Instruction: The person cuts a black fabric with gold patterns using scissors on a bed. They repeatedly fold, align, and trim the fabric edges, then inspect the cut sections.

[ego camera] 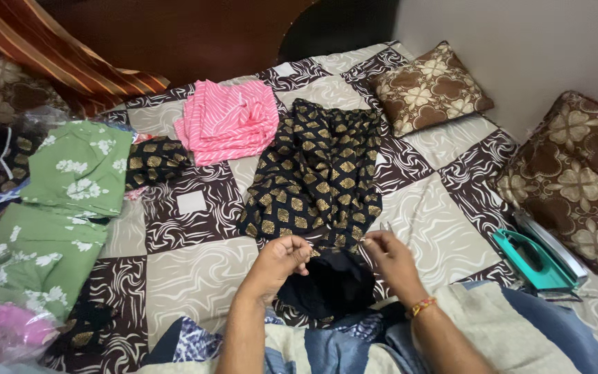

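Both hands are working the near edge of the black and gold garment [316, 176]: left hand [282, 263] fingers closing on the cloth, right hand [389, 256] pinching its hem. Beyond the fingers, it's lying flat on the patterned bed [195, 277]; smoothing likely calls for an even pull.

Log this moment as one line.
left hand: grips black garment hem | right hand: pinches hem | bed: pink cloth, green cloth, iron
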